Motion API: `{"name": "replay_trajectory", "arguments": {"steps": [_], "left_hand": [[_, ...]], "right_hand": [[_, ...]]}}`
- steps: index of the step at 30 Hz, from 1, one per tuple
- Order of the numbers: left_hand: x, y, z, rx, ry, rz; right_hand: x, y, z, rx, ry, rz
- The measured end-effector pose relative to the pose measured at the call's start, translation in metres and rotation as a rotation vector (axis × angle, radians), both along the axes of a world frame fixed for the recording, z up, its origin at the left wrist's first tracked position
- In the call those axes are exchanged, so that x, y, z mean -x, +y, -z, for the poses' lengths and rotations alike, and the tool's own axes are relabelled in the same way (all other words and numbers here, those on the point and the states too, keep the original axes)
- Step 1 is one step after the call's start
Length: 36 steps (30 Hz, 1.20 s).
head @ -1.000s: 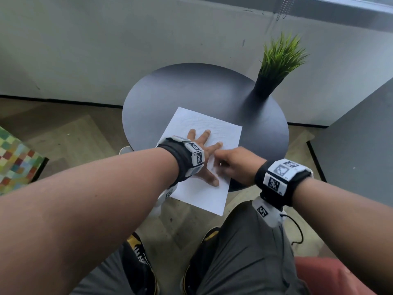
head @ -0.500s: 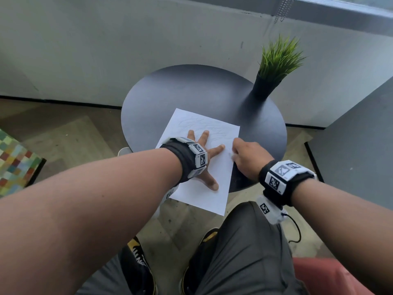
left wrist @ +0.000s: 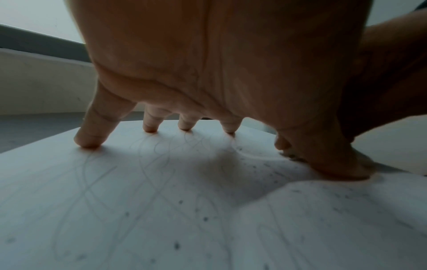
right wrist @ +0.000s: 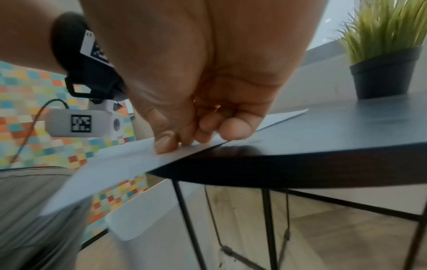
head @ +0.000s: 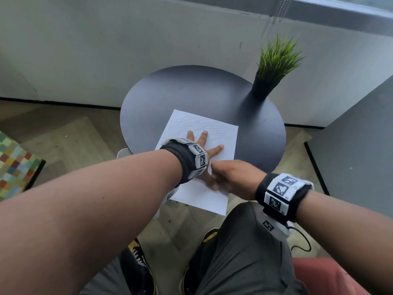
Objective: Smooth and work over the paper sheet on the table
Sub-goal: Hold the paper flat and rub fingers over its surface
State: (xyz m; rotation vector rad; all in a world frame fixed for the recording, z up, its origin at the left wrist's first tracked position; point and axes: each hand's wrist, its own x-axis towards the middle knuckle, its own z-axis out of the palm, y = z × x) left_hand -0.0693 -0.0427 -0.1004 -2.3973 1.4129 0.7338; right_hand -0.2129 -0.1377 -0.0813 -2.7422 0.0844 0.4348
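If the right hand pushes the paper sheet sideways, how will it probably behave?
The paper sheet is probably floppy: its near part overhangs the table and sags. Pinned by the left hand, it would likely buckle, not slide.

Potted plant (head: 274,67) at far table edge; checkered cushion (head: 14,165) on floor, left.

Black wristbands (head: 278,196) carry white square-coded tags (a thin cable trails); grey trousers (head: 240,256).
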Motion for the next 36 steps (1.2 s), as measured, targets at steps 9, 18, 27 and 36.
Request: {"name": "replay_trajectory", "arguments": {"steps": [9, 18, 27, 36], "left_hand": [[0.002, -0.001, 0.01, 0.021, -0.039, 0.01], [-0.007, 0.025, -0.015, 0.095, -0.02, 0.059], [-0.01, 0.029, -0.014, 0.022, -0.01, 0.023], [-0.012, 0.023, -0.008, 0.015, -0.012, 0.027]], "right_hand": [[-0.016, 0.001, 0.008, 0.038, -0.061, 0.141], [-0.016, -0.063, -0.006, 0.081, 0.04, 0.443], [-0.02, 0.01, -0.01, 0.054, 0.019, 0.032], [-0.031, -0.01, -0.002, 0.165, -0.022, 0.112]]}}
